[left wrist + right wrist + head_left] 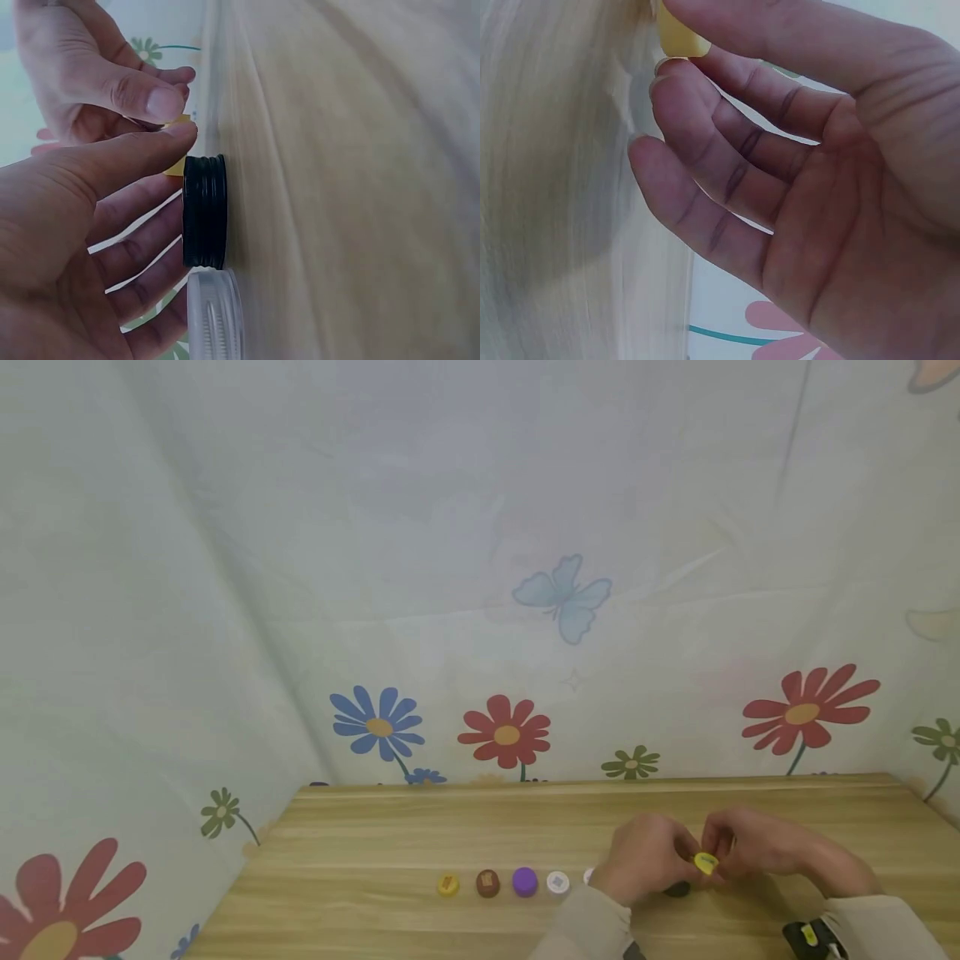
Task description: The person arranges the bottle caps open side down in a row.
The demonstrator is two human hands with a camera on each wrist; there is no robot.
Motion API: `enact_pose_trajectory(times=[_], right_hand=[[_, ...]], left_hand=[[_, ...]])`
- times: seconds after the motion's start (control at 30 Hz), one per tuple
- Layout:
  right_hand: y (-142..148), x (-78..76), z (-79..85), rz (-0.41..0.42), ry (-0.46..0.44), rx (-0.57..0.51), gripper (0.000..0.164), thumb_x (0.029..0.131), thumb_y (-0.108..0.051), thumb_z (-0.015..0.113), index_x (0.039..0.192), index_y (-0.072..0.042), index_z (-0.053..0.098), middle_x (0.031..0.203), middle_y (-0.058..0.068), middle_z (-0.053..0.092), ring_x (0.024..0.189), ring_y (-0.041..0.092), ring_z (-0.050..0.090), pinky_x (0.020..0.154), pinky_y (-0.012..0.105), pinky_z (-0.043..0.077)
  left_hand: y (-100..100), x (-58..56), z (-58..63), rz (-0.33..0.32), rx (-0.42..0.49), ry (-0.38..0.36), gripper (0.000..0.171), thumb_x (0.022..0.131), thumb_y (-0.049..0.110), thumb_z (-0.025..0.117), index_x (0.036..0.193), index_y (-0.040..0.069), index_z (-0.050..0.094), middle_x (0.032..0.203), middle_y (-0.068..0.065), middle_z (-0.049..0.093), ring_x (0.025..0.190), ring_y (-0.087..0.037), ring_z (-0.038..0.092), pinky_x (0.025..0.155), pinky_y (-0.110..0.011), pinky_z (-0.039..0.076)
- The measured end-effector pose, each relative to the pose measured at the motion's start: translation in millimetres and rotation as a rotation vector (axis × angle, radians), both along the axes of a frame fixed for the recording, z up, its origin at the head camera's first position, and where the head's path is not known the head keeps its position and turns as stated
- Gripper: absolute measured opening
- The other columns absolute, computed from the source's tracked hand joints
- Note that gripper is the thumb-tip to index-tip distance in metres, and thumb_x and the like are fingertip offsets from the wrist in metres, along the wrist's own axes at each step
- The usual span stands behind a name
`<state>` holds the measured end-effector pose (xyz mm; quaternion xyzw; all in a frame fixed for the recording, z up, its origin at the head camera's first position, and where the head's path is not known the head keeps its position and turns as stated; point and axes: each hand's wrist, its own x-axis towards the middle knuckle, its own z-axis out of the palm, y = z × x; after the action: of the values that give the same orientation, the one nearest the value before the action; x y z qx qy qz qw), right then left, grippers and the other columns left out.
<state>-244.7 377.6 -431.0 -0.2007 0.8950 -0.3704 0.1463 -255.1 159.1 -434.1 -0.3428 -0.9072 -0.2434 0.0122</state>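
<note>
A yellow bottle cap is tilted between the fingertips of both hands, just above the wooden table. My left hand pinches it from the left, thumb on the near side. From the right, my right hand pinches the same cap between thumb and fingers; in the right wrist view the yellow cap shows only partly. Under the left hand lies a black ribbed cap, with a clear whitish cap beside it. The head view shows both of these only in part, behind the left hand.
A row of caps runs leftward on the table: a white one, a purple one, a brown one and a yellow-orange one. A flower-printed cloth hangs behind the table's far edge.
</note>
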Motion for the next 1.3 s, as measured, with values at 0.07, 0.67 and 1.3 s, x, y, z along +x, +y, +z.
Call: enact_pose_trajectory(times=[0.07, 0.67, 1.3], right_hand=[[2.7, 1.9, -1.1, 0.023, 0.013, 0.008, 0.02, 0.083, -0.005, 0.079, 0.097, -0.01, 0.066, 0.087, -0.001, 0.06, 0.073, 0.014, 0.057, 0.058, 0.026, 0.048], [-51.3, 5.0, 17.8, -0.104, -0.074, 0.089, 0.024, 0.081, 0.001, 0.084, 0.092, -0.007, 0.065, 0.08, 0.004, 0.058, 0.075, 0.022, 0.055, 0.064, 0.028, 0.042], [-26.3, -17.1, 7.2, -0.03, 0.077, 0.038, 0.041, 0.094, -0.02, 0.08, 0.117, 0.009, 0.063, 0.094, 0.003, 0.065, 0.082, 0.016, 0.061, 0.069, 0.033, 0.054]], left_hand=[[2.2, 2.5, 0.7, -0.003, -0.023, 0.021, 0.017, 0.078, 0.037, 0.096, 0.089, 0.031, 0.084, 0.079, 0.029, 0.069, 0.071, 0.013, 0.049, 0.065, -0.01, 0.035], [-17.3, 4.2, -7.0, 0.086, -0.163, 0.093, 0.014, 0.081, 0.043, 0.092, 0.075, 0.035, 0.082, 0.065, 0.025, 0.056, 0.065, 0.005, 0.045, 0.06, -0.015, 0.034], [-48.2, -12.0, 5.8, 0.187, 0.018, -0.128, 0.048, 0.086, 0.047, 0.085, 0.128, 0.026, 0.076, 0.12, 0.016, 0.073, 0.107, -0.005, 0.066, 0.091, -0.03, 0.053]])
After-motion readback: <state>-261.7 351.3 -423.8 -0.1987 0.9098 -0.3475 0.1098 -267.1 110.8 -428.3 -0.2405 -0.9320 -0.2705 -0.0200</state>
